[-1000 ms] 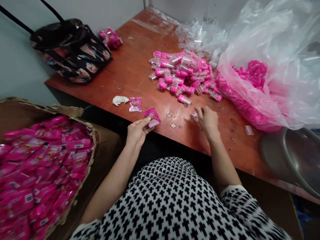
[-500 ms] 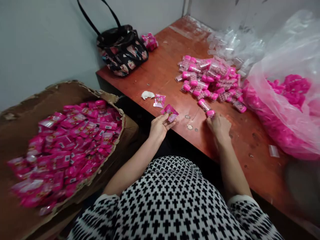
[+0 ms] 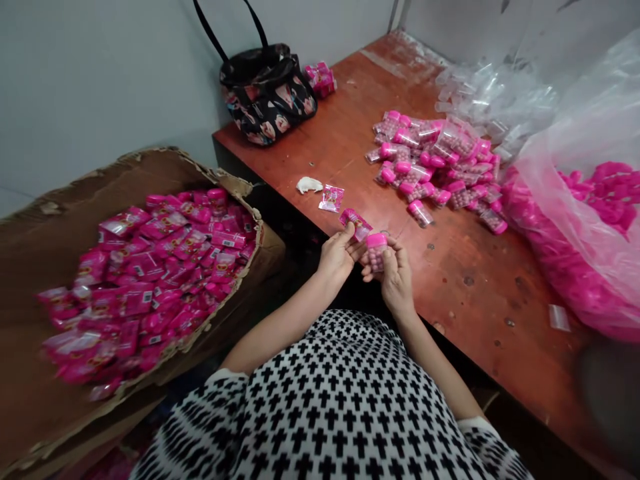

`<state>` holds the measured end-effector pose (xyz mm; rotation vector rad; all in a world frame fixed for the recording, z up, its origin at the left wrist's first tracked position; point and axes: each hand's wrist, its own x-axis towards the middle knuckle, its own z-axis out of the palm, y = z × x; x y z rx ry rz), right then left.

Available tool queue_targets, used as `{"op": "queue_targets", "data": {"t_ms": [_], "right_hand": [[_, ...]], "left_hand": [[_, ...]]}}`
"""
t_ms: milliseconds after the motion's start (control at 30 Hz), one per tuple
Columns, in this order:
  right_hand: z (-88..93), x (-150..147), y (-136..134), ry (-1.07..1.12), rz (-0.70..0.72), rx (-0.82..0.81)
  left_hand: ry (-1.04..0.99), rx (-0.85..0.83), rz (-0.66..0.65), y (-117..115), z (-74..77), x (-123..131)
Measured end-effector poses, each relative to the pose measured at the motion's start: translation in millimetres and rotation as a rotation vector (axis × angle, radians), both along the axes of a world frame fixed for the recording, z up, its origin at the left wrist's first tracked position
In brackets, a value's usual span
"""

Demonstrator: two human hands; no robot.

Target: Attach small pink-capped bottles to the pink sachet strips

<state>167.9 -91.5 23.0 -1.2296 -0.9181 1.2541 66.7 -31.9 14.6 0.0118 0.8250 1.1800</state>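
A pink printed wrapper (image 3: 356, 223) is pinched in my left hand (image 3: 339, 255), over the front edge of the table. Close beside it, my right hand (image 3: 397, 277) grips a small clear bottle (image 3: 377, 253) with a pink cap, full of pink beads. The bottle's capped end points up toward the wrapper. Another printed wrapper (image 3: 331, 198) lies flat on the table, near a crumpled white scrap (image 3: 309, 185). Past my hands, a single capped bottle (image 3: 420, 213) lies at the near edge of a pile of filled bottles (image 3: 435, 157).
At the left, a cardboard box (image 3: 250, 200) holds many wrapped pink packets (image 3: 145, 280). On the wooden table (image 3: 345, 133) stand a flowered black bag (image 3: 267, 93), a heap of empty clear tubes (image 3: 495, 93) and a large plastic bag of pink caps (image 3: 575, 267). One clear tube (image 3: 559, 318) lies apart.
My right hand has lifted a bottle off the table and brought it left, up to my left hand. My left hand keeps hold of the wrapper. The view has shifted slightly.
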Motion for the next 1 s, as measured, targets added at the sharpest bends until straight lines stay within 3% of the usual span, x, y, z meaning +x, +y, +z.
{"op": "queue_targets", "data": {"t_ms": [333, 667, 867, 1000], "right_hand": [[-15.0, -1, 8, -0.196, -0.014, 0.033], [-24.5, -2, 12, -0.244, -0.060, 0.132], [-21.6, -1, 13, -0.165, 0.016, 0.034], [-22.9, -4, 14, -0.280, -0.052, 0.101]], "left_hand": [[0.090, 0.168, -0.107, -4, 9.8, 1], [0.166, 0.289, -0.290, -2, 7.8, -2], [0.233, 0.413, -0.448, 3, 11.6, -12], [0.266, 0.392, -0.347, 0, 9.8, -9]]}}
